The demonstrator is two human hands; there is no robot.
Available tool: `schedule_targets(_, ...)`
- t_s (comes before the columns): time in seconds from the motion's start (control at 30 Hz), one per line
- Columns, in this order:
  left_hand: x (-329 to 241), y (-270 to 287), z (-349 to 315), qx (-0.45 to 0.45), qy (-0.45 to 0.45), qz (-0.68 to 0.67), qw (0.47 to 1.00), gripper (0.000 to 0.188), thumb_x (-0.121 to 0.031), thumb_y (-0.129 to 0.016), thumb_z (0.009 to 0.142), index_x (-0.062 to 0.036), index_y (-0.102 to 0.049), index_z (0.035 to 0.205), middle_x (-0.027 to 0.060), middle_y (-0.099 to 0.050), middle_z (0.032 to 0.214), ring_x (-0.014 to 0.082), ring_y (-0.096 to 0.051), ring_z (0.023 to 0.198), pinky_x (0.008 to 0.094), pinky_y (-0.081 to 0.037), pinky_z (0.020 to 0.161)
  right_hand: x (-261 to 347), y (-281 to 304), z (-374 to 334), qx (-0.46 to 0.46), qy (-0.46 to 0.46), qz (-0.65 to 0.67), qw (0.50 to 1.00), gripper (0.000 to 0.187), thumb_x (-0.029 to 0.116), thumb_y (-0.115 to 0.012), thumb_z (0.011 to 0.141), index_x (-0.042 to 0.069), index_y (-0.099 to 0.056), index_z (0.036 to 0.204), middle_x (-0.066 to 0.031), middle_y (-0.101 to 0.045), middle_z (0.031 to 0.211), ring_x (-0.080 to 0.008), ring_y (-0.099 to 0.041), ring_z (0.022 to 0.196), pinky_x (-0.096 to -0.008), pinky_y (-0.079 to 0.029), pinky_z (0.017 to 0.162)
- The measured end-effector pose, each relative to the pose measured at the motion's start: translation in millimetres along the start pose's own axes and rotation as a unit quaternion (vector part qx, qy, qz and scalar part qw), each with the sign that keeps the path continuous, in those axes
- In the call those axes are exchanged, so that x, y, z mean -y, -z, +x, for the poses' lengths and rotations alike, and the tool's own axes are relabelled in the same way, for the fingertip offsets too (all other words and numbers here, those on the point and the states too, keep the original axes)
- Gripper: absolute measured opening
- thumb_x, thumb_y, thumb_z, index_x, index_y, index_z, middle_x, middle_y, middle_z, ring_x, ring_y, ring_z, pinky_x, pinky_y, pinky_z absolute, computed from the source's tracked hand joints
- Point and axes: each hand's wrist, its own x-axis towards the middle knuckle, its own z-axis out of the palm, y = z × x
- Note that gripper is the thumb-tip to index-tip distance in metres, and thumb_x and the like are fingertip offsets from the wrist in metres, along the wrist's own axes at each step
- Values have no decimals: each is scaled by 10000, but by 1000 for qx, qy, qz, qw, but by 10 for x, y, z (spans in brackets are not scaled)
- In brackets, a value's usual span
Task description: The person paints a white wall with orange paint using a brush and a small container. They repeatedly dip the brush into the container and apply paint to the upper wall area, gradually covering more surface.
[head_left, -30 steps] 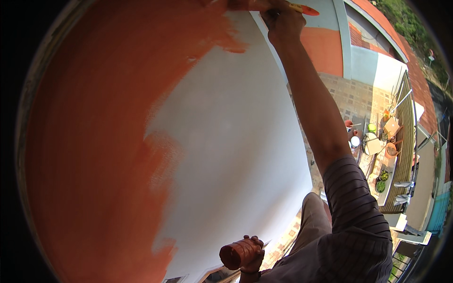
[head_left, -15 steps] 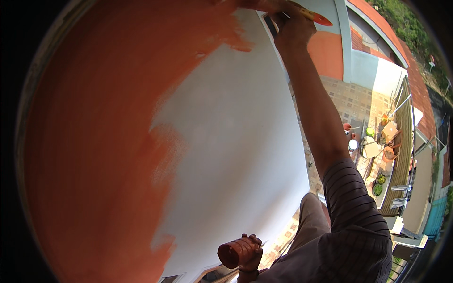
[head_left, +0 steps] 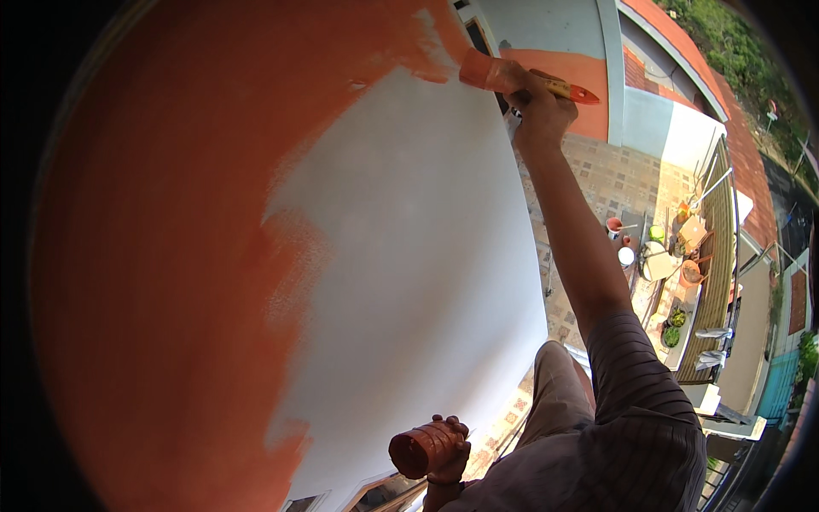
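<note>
My right hand is closed round a wide paintbrush, whose bristle end is covered in orange paint and lies at the right edge of the wall. The yellow handle, tipped with red-orange, sticks out to the right past my fingers. Low in the view, my left hand grips a paint-smeared cup, its opening tilted toward the wall. Orange paint covers the wall's left side and top. A large white patch spreads across its middle and right, with a ragged, streaky border between the two colours.
Far below on the right is a tiled patio with pots, a white tub and green plants. A slatted fence runs behind them. Window frames show under the wall's lower edge.
My right hand has come down with the paintbrush, and a fresh orange stroke runs down the wall's upper right edge. The cup in my left hand has shifted only slightly.
</note>
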Motion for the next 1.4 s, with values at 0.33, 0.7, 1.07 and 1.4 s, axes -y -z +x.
schedule_targets(0.33, 36, -1, -5, 4, -17, 17, 1000, 515, -421, -702, 960, -140, -609, 1382, 117, -548, 1373, 288, -503, 1315, 513, -526, 964, 179, -535, 154, 181, 337, -201, 902, 155, 36, -820, 863, 92, -757, 993, -69, -780, 1013, -217, -743, 941, -324, -591, 797)
schedule_targets(0.7, 13, 23, -18, 5, -21, 14, 1000, 500, -427, -687, 968, -144, -612, 1374, 125, -548, 1367, 294, -508, 1311, 504, -530, 966, 105, -572, 192, 167, 492, -315, 794, 106, 34, -792, 869, 102, -759, 942, -81, -783, 1030, -255, -752, 932, -337, -609, 791)
schedule_targets(1.07, 25, 34, -28, 7, -21, 7, 1000, 537, -426, -717, 946, -134, -607, 1383, 127, -550, 1365, 302, -510, 1307, 504, -528, 963, 204, -666, 206, 187, 520, -346, 758, 131, 15, -793, 851, 111, -765, 936, -93, -779, 1069, -261, -744, 957, -344, -608, 802)
schedule_targets(1.4, 14, 80, -46, 11, -21, 1, 1000, 571, -434, -733, 929, -123, -599, 1390, 135, -543, 1367, 310, -493, 1325, 504, -525, 970, 238, -669, 370, 209, 311, -33, 927, 115, -25, -768, 898, 25, -761, 1001, -51, -767, 1072, -162, -739, 976, -307, -626, 827)
